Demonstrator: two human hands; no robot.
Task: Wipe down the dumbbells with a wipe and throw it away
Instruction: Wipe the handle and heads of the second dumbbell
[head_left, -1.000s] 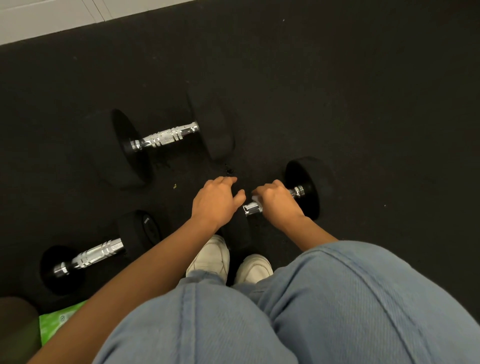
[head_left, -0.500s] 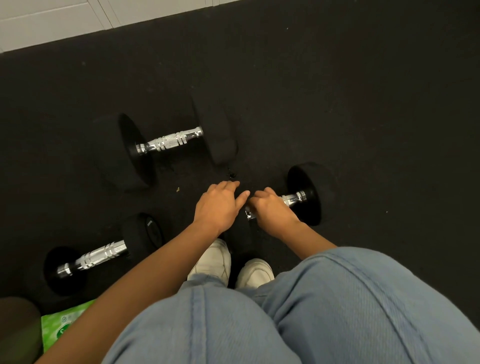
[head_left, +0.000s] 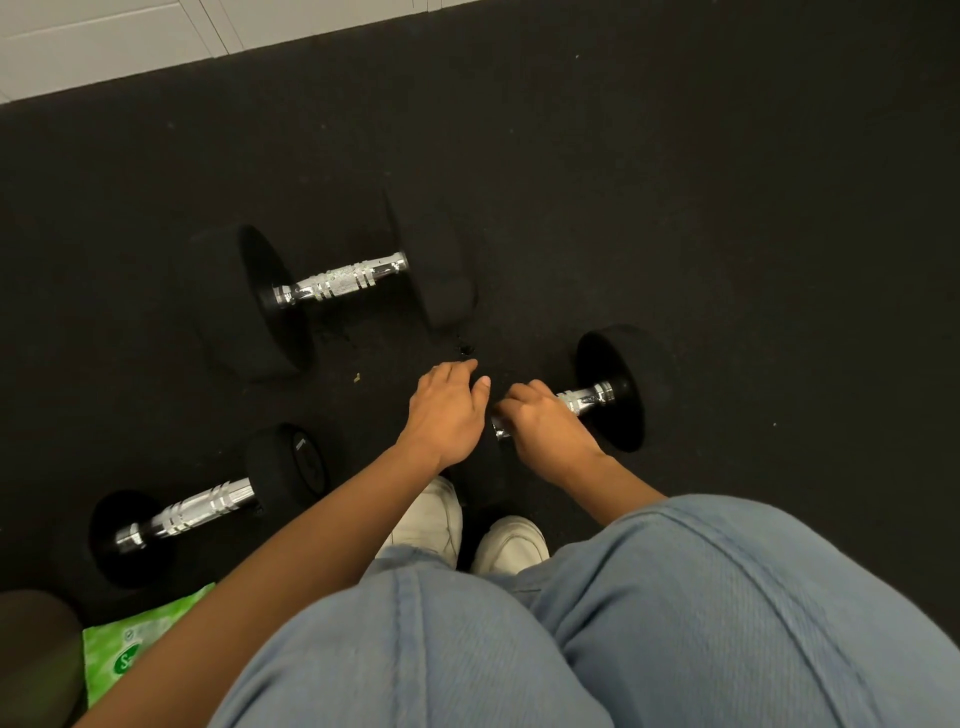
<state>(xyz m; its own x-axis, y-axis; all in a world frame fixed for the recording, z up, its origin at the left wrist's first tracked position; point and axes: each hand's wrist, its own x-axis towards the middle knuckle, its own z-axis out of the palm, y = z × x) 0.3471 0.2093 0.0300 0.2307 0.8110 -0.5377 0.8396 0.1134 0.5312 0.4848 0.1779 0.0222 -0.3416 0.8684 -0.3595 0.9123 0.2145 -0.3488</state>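
**Centre dumbbell (head_left: 615, 410): wipe-down in progress, bin step left**

It lies right of mid-frame on the black mat (head_left: 727, 234); right hand (head_left: 540, 426) is curled round its chrome handle (head_left: 587, 401); no wipe shows under the fingers, so can't confirm it; left hand (head_left: 447, 410) rests loose-fingered on the near head (head_left: 485, 467); large dumbbell (head_left: 337, 283) upper left and small dumbbell (head_left: 202, 512) lower left lie untouched, wiped or not unclear; wipe pack (head_left: 130, 654) bottom left; no bin in view.

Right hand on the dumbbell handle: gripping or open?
Gripping. The right hand curls its fingers over the chrome dumbbell handle. Whether a wipe sits under them: cannot tell.
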